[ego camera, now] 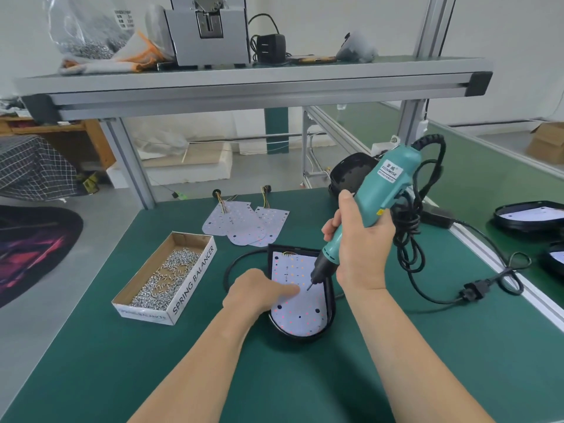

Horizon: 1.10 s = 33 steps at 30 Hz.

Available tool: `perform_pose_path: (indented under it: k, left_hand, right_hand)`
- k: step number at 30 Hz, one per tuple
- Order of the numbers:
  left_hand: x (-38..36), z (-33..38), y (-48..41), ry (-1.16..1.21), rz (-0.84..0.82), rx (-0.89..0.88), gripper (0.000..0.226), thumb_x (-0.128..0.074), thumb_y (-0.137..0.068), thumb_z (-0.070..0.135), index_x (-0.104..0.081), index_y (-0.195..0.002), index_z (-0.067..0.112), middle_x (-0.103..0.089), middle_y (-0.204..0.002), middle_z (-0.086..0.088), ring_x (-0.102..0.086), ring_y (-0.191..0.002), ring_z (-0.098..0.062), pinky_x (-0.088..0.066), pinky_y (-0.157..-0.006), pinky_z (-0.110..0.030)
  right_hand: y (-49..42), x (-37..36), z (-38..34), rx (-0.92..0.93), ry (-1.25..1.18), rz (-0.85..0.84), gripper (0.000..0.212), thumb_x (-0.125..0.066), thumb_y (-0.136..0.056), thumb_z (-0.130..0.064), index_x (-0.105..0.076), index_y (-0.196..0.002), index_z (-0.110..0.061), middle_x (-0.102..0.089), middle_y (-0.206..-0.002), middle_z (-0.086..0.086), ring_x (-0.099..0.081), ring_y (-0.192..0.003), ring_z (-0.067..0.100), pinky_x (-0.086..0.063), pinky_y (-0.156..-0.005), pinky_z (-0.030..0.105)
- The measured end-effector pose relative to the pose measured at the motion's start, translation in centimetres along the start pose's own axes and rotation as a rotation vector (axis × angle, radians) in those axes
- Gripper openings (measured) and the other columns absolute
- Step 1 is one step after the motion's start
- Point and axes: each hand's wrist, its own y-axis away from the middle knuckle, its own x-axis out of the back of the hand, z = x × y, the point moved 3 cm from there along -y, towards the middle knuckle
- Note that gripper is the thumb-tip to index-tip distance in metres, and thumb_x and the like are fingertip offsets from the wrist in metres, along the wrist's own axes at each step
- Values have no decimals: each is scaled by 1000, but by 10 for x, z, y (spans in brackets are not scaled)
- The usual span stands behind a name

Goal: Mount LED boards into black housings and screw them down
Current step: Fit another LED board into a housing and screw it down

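Right grip (363, 239) round KEENWISE screwdriver (385, 190), left grip (256, 292) pressing board (305, 314) — SPRING BALANCER box (193, 282)

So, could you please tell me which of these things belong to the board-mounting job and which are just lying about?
In the job:
LED board, black housing, electric screwdriver gripped by the right hand, left hand touching the board, box of screws, spare LED boards.

Lying about:
power adapter, cloth and grey machine on the shelf, cardboard box.

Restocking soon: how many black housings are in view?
4 housings: one under the LED board, one behind the screwdriver, two at the right edge. Others may be hidden.
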Motion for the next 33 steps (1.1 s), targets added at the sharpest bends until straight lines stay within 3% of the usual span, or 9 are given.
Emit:
perform_pose_path:
  k: [3,9,13,19,24,27,33]
  left_hand:
    - [-4,1,-4,99,-27,-10,58,-75,-50,54,-63,-89,12,-67,-89,0,-65,-84,-20,-56,-79,-33]
    - [-9,-5,-16,174,-47,-15,53,-86,-64,47,-62,-95,12,-67,-92,-1,-63,-82,-16,-51,-70,-29]
    - [-12,-6,-19,194,-48,-9,51,-87,-68,46,-51,-86,15,-59,-85,4,-56,-77,-12,-47,-67,-29]
    - [-13,-7,-22,201,-52,4,63,-86,-67,49,-54,-103,9,-56,-87,6,-53,-76,-7,-40,-57,-26]
    - [-14,-9,-24,210,-53,6,75,-87,-66,52,-56,-119,9,-55,-89,6,-54,-78,-10,-39,-57,-26]
    - [-15,-9,-23,220,-56,13,83,-87,-66,52,-55,-128,6,-61,-103,0,-58,-89,-19,-39,-58,-27]
    - [-14,-8,-22,215,-71,17,77,-87,-65,52,-58,-120,6,-63,-108,-3,-60,-93,-21,-41,-60,-29]
  right_hand:
    - [10,1,7,6,47,-54,20,-69,-87,-23,-51,-84,-13,-50,-57,-3,-51,-42,20,-42,-44,27]
    - [26,6,22,-35,81,-75,23,-70,-82,-30,-55,-85,-13,-51,-60,-1,-52,-42,21,-43,-44,26]
    - [29,7,25,-13,121,-86,19,-69,-85,-26,-55,-85,-13,-51,-59,-2,-53,-43,21,-44,-45,26]
    - [30,7,29,-11,139,-78,19,-68,-86,-24,-54,-86,-11,-51,-59,0,-53,-44,22,-45,-47,26]
    - [30,6,32,-7,158,-83,19,-69,-86,-23,-54,-85,-11,-52,-62,3,-54,-43,21,-45,-46,26]
    - [30,6,33,-11,164,-82,18,-69,-85,-23,-55,-84,-12,-53,-62,4,-54,-42,20,-46,-46,25]
    - [30,5,35,4,177,-84,18,-69,-85,-23,-55,-83,-12,-53,-59,4,-54,-42,19,-45,-45,24]
